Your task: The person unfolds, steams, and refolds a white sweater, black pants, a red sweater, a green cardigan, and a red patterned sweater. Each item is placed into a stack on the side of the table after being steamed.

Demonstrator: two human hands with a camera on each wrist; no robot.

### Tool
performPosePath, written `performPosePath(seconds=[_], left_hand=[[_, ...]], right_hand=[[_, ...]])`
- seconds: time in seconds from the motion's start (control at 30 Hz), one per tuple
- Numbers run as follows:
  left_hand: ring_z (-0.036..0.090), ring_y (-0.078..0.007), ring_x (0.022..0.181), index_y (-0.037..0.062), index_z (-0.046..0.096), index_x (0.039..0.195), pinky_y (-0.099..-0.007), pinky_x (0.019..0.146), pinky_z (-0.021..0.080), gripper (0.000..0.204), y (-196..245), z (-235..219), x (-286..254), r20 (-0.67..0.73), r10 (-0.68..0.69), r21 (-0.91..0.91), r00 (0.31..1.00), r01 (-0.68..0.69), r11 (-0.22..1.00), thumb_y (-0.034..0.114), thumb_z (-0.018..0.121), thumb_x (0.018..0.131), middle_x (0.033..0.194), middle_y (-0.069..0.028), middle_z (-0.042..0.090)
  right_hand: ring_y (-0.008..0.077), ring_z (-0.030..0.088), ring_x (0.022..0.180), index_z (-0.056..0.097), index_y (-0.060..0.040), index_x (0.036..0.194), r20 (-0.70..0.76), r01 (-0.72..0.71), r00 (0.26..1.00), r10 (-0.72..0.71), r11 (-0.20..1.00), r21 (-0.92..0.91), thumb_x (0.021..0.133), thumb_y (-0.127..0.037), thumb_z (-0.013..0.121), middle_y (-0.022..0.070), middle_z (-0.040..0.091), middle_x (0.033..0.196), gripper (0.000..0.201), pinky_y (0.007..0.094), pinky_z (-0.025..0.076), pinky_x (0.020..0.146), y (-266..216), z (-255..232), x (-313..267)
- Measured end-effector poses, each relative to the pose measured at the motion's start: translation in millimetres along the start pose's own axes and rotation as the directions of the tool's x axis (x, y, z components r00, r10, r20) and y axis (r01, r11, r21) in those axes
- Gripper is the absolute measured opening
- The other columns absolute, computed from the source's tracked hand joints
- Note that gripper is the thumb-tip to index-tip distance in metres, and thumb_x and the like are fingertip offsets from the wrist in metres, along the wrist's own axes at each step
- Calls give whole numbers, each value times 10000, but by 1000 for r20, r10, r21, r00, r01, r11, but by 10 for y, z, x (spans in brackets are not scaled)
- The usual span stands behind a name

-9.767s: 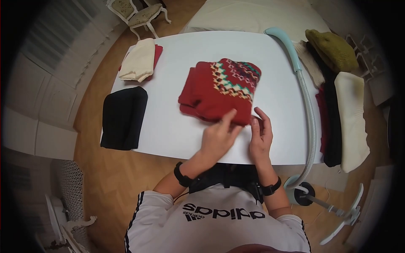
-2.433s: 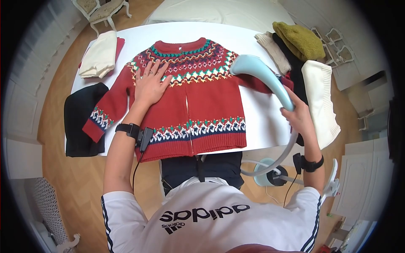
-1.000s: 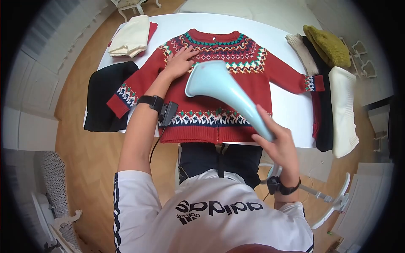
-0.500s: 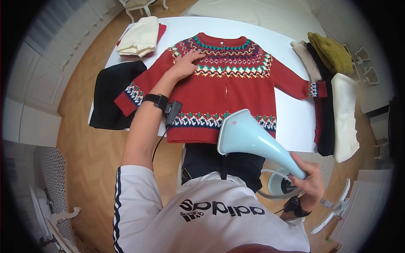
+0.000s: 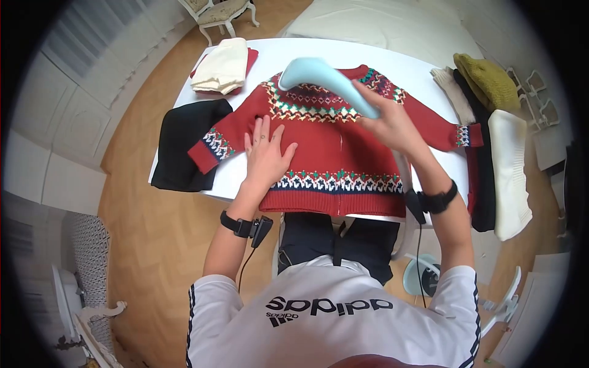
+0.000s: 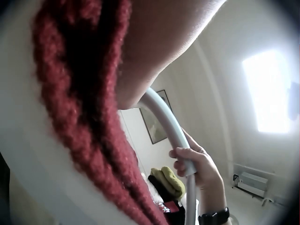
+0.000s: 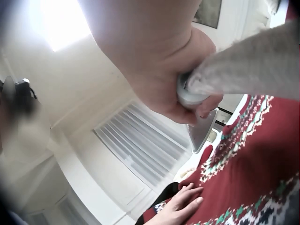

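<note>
A red patterned cardigan (image 5: 319,138) lies spread out on the white table, both sleeves stretched sideways. My right hand (image 5: 392,127) grips the handle of a light blue garment steamer (image 5: 316,75), whose head is over the patterned yoke at the left shoulder side. In the right wrist view, fingers wrap the handle just where the grey hose (image 7: 248,65) joins it. My left hand (image 5: 268,156) rests flat with spread fingers on the cardigan's left front, below the yoke. The left wrist view shows the cardigan's red hem (image 6: 89,136) close up.
Folded black cloth (image 5: 184,147) lies partly under the left cuff, with cream and red folded knits (image 5: 221,64) behind it. Along the right edge are a cream knit (image 5: 508,178), black and beige garments and an olive knit (image 5: 488,83). The steamer's base (image 5: 420,276) stands on the floor at right.
The cardigan, folded earlier, is now spread flat. The steamer, first lying on the table, has swung from the front edge up to the yoke. My left hand has slid down from the yoke.
</note>
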State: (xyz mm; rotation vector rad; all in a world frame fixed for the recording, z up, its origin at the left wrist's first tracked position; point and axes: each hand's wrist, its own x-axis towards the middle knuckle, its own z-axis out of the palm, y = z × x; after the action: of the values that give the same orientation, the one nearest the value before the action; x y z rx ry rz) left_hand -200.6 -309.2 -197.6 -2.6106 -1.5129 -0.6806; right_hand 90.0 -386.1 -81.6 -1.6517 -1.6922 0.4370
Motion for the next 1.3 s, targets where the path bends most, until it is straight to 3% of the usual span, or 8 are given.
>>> performPosePath(seconds=[0.27,0.43,0.53,0.67,0.83,0.97,1.13,1.3], left_hand=[[228,-339,1568,99,481,1529,-617,1240,97,680,-88,34,-17,144,-3,-77,990,14,997,524,549,1001,1663,-166,332],[577,-356,1280,59,706,1222,-502,1142,351,351,-301,65,-121,-252,-23,-342,968,-67,937,236,722,918,1302,-153,677],[619,-291,1043,109,724,1021,-446,910,446,184,-400,-377,-260,-616,-115,-39,779,116,992,112,754,840,1034,-81,691],[554,-403,1157,41,573,1359,-513,958,458,606,-674,-775,-246,-524,-476,284,707,671,685,361,756,878,1225,-196,611],[631,-369,1063,43,740,1063,-489,915,491,309,-935,-836,-36,-236,-554,353,798,602,716,286,728,871,1105,-148,678],[653,-379,1021,72,763,956,-484,883,503,212,-880,-1000,246,-521,-435,160,734,585,795,259,692,888,1056,-151,701],[657,-411,1060,37,745,991,-508,880,522,323,-900,-1284,541,-269,-616,-121,740,609,784,346,700,910,1125,-185,701],[665,-402,1102,45,719,1084,-465,918,546,458,-737,-1157,177,-22,-645,235,764,631,739,375,833,788,1140,-188,703]], right_hand=[[285,728,987,500,-235,1543,138,-120,983,119,993,1,822,-76,663,223,728,1133,756,370,531,925,201,-152,-121],[188,697,883,499,-238,1551,67,-289,954,291,956,-47,812,-62,655,169,732,1055,776,331,536,871,379,-582,-624],[146,667,855,499,-232,1556,-25,-325,946,324,946,-18,813,-44,659,140,734,1034,783,322,538,844,481,-714,-889],[107,616,816,498,-229,1562,-62,-371,925,376,926,73,819,-14,659,95,717,994,790,297,535,811,568,-732,-1172],[88,611,819,504,-185,1558,-86,-348,927,366,922,167,818,5,658,41,700,935,779,269,524,811,580,-637,-1304],[87,614,838,514,-182,1550,-95,-345,927,363,924,167,817,-1,661,62,712,1009,770,268,523,822,581,-631,-1359],[87,612,875,517,-169,1545,-115,-389,907,406,910,144,808,-23,673,98,719,1181,767,271,529,815,519,-654,-1374],[98,613,874,519,-152,1542,-162,-308,935,315,949,65,809,-39,691,98,715,1205,761,267,528,794,635,-570,-1447]])
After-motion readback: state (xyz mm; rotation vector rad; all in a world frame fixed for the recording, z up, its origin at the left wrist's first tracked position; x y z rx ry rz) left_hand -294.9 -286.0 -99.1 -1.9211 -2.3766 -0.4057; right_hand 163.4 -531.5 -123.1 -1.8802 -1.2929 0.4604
